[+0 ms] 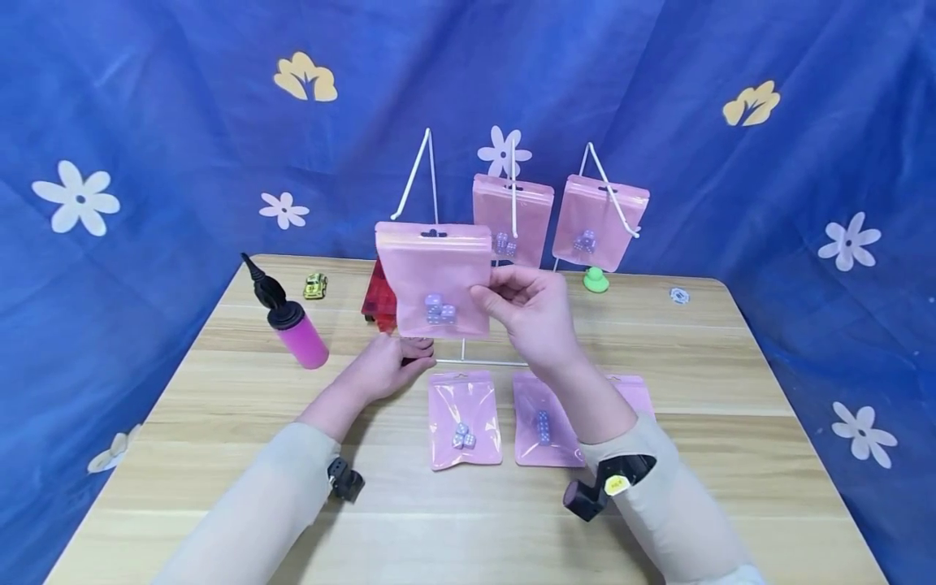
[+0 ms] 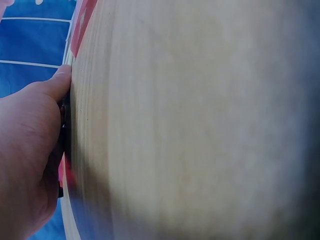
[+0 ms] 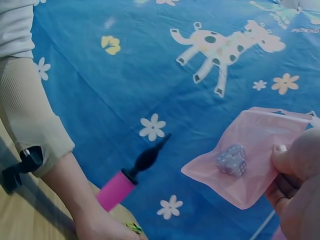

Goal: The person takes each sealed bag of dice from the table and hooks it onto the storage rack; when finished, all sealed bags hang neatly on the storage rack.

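My right hand (image 1: 537,313) pinches the right edge of a pink zip bag (image 1: 439,260) between thumb and fingers. Several pale purple dice (image 3: 232,161) show inside it. This bag hangs upright in front of the left hook of a white wire display rack (image 1: 413,173), its hole close below the hook's tip; whether they touch I cannot tell. Low on the table, my left hand (image 1: 387,363) grips the left end of the rack's base bar, its fingertips partly hidden. Two more bags, a middle one (image 1: 537,213) and a right one (image 1: 600,221), hang on the rack.
Before the rack lie a pink bag (image 1: 464,390), another pink bag (image 1: 528,410) and a third partly under my right forearm. A pink hand pump (image 1: 303,337), yellow toy car (image 1: 315,286) and red toy (image 1: 379,296) stand left. A green duck (image 1: 595,280) sits behind.
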{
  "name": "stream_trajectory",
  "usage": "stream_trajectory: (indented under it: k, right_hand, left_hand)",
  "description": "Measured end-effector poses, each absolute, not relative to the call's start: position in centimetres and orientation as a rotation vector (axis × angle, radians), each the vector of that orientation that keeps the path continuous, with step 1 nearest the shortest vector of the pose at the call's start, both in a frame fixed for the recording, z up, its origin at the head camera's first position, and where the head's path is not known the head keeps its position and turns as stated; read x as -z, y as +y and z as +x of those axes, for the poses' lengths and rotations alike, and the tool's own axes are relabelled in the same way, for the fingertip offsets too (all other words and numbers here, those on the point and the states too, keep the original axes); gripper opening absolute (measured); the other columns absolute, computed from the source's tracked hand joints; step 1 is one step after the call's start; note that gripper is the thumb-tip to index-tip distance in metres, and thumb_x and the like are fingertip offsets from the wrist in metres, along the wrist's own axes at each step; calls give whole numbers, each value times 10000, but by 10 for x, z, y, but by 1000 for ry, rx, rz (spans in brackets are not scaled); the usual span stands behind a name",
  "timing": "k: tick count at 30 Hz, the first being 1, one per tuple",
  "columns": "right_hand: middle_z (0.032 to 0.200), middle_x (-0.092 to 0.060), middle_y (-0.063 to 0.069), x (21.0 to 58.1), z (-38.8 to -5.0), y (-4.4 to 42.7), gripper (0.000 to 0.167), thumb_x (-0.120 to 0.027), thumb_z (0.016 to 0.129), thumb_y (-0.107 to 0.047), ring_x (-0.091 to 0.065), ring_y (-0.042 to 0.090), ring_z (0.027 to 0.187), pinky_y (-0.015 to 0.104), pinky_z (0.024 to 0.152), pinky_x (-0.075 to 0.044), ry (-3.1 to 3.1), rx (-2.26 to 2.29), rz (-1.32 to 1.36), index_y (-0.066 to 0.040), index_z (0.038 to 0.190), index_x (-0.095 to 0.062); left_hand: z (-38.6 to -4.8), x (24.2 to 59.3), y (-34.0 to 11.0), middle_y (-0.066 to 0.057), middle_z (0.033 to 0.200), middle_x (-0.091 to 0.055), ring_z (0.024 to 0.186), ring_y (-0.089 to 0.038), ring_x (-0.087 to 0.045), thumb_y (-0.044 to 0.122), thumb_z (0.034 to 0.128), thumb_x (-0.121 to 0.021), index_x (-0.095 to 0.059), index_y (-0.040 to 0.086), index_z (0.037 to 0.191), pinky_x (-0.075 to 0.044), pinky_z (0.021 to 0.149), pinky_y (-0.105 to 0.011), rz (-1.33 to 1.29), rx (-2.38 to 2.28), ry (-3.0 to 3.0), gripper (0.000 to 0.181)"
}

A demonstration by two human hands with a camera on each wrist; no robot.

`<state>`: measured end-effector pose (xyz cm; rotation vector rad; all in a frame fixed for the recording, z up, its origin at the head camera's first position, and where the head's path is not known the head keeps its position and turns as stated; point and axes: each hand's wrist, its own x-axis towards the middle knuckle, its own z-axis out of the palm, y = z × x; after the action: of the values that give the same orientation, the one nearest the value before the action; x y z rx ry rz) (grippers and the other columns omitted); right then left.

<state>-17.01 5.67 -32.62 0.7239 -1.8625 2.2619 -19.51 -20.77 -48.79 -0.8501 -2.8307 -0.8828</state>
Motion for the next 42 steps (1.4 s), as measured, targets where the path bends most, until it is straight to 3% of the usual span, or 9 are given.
stream_trajectory:
  k: [6,9,14,26,32,42]
  right_hand:
    - [866,-758,88,322,-174,33,89,-758,913,125,-674,135,773,212,652,-546,-1902,-2245,757,160,992,-735]
    - [881,-763,150,322,-179,22,72,-761,915,117,-681,120,771,213,659,-552,-1910,-2240,743,144,980,-745]
    - [917,-759,238,326,-189,10,76,-754,915,127,-696,92,773,211,685,-570,-1896,-2252,681,160,981,-737]
    - [946,-760,252,339,-212,-4,72,-747,922,124,-692,79,781,195,703,-571,-1890,-2326,536,160,979,-722]
    - [925,-776,188,344,-228,-10,30,-756,928,98,-684,92,770,196,687,-557,-1901,-2308,448,74,932,-739]
    - [904,-760,132,344,-251,-12,90,-761,953,43,-647,83,761,193,688,-548,-1949,-2259,355,110,1010,-740]
  left_hand:
    - [-197,488,-208,-182,1280,-712,1234,-356,-677,103,964,-795,-793,-13,1148,-467,1138,-501,-888,928,-2756,217]
    - [-198,488,-208,-201,1250,-720,1220,-365,-683,77,952,-800,-792,-31,1133,-484,1115,-508,-908,930,-2717,212]
    - [-198,488,-208,-212,1214,-725,1204,-365,-687,77,942,-811,-792,-44,1117,-513,1073,-492,-936,940,-2669,213]
    - [-201,490,-210,-205,1260,-715,1235,-366,-672,130,958,-802,-802,-12,1131,-485,1114,-500,-920,913,-2719,223]
    - [-198,490,-211,-197,1287,-703,1271,-367,-644,160,972,-795,-802,7,1147,-471,1128,-503,-891,888,-2764,233]
    - [-196,487,-208,-199,1317,-681,1287,-351,-630,181,989,-781,-772,-21,1199,-460,1131,-504,-867,904,-2800,291]
